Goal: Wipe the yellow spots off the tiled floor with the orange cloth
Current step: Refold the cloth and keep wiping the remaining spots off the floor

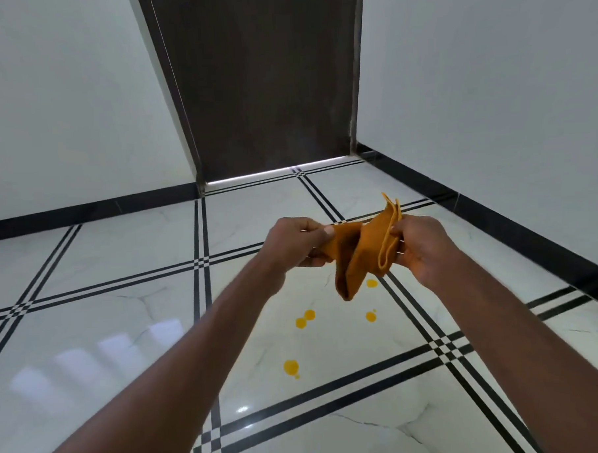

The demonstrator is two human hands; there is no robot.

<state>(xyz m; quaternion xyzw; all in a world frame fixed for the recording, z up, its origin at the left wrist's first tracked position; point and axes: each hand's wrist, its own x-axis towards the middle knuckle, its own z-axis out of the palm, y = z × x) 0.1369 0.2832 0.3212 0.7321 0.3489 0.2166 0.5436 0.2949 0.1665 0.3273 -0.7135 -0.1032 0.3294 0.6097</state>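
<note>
The orange cloth (362,254) hangs folded in the air between both hands, well above the floor. My left hand (296,242) pinches its left edge with thumb on top. My right hand (420,246) grips its right edge, where the layered hems stick up. Below the cloth, several yellow spots lie on one white marble tile (347,347): a pair of spots (305,319) side by side, one spot (370,316) to their right, one spot (372,283) just under the cloth's tip, and a larger spot (291,367) nearest to me.
The glossy white tiled floor has black striped borders (203,264) between tiles. A dark brown door (267,80) stands closed ahead, with white walls on both sides and a black skirting (517,230) along them.
</note>
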